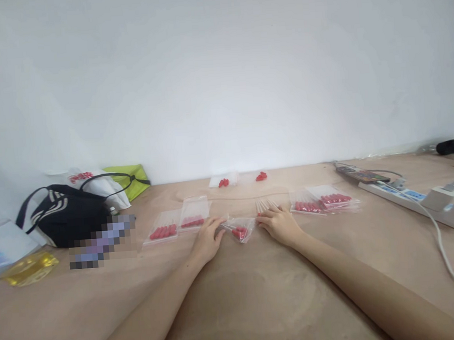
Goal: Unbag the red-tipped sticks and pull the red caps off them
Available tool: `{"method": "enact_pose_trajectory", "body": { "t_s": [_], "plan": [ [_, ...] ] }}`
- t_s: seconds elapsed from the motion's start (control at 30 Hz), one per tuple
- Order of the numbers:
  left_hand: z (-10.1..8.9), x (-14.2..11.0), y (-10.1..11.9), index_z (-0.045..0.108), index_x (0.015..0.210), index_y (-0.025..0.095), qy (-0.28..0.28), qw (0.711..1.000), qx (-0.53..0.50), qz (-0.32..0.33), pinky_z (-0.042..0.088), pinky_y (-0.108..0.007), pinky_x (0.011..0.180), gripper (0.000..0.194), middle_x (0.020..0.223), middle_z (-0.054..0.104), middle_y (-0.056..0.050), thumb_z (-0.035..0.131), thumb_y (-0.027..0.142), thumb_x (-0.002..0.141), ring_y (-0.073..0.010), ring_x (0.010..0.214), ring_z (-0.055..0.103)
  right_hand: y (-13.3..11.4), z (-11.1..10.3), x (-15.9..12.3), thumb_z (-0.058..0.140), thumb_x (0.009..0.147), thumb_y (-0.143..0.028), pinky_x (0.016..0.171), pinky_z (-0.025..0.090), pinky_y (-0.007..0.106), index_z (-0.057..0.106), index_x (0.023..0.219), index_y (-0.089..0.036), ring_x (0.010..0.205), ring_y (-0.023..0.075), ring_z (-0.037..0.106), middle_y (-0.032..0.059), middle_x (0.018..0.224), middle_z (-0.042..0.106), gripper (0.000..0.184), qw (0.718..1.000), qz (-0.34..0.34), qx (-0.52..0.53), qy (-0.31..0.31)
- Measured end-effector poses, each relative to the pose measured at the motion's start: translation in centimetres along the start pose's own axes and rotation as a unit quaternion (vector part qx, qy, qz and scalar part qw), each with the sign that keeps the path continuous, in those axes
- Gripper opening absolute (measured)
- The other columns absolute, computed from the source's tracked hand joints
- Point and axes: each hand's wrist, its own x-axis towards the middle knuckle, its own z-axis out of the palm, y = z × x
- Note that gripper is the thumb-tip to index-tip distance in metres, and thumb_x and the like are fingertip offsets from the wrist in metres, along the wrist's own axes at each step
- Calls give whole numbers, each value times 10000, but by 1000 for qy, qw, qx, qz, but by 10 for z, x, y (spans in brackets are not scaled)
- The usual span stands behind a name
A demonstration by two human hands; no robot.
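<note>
My left hand (208,238) rests on the table with its thumb and fingers apart, beside the near corner of a small clear zip bag (247,225). Inside that bag are several red-headed white sticks. Fingers stretched and a little spread, my right hand (281,227) lies over the near ends of several thin white sticks (266,205), which fan out beyond it. The hand hides those near ends, though a bit of red shows at a fingertip. Filled bags (163,230) lie left of my left hand, and more filled bags (335,198) lie right of my right hand.
Red pieces (224,182) on clear bags and another red cluster (261,176) sit near the wall. At left are a black bag (80,216), a green bag (128,179) and a yellow packet (32,269). A phone (363,175), power strip (394,192) and cable (443,253) are at right.
</note>
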Motion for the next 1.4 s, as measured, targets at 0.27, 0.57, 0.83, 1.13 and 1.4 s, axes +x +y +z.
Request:
{"method": "enact_pose_trajectory", "body": {
  "t_s": [0.27, 0.57, 0.83, 1.13, 1.4],
  "plan": [
    [-10, -2, 8, 540, 785, 188, -42, 999, -13, 29, 357, -383, 938, 238, 1100, 548, -52, 410, 49, 642, -209, 1066, 474, -12, -12, -9, 482, 790, -241, 740, 337, 321, 591, 876, -200, 841, 180, 506, 55, 880, 609, 144, 989, 20, 131, 62],
    [-17, -5, 16, 528, 875, 196, -86, 996, -23, 23, 422, -291, 768, 145, 921, 604, -19, 481, 258, 753, -170, 852, 546, -31, -5, -5, 508, 779, -235, 739, 348, 325, 664, 835, -255, 809, 174, 496, 27, 798, 599, 167, 977, 10, 212, 12],
    [-14, -5, 17, 557, 985, 208, -115, 988, -61, 85, 416, -281, 802, 230, 993, 591, -38, 478, 330, 807, -164, 908, 544, -39, -13, -1, 581, 739, -311, 762, 369, 303, 643, 923, -262, 843, 169, 506, 29, 896, 594, 200, 957, 10, 289, -8],
    [-12, -5, 16, 572, 978, 198, -114, 990, -56, 63, 434, -268, 777, 246, 973, 625, -22, 513, 349, 793, -158, 883, 567, -49, -12, 1, 657, 623, -268, 745, 378, 292, 602, 825, -187, 858, 184, 489, 48, 875, 571, 225, 954, 81, 284, -49],
    [-13, -5, 10, 437, 1223, 219, -188, 981, 13, 34, 257, -362, 1020, 447, 1316, 408, -51, 438, 420, 823, -193, 1216, 348, -51, -14, 2, 589, 592, -186, 578, 351, 227, 496, 709, -166, 656, 123, 469, 14, 706, 541, 150, 947, 128, 282, -80]
  ]
}}
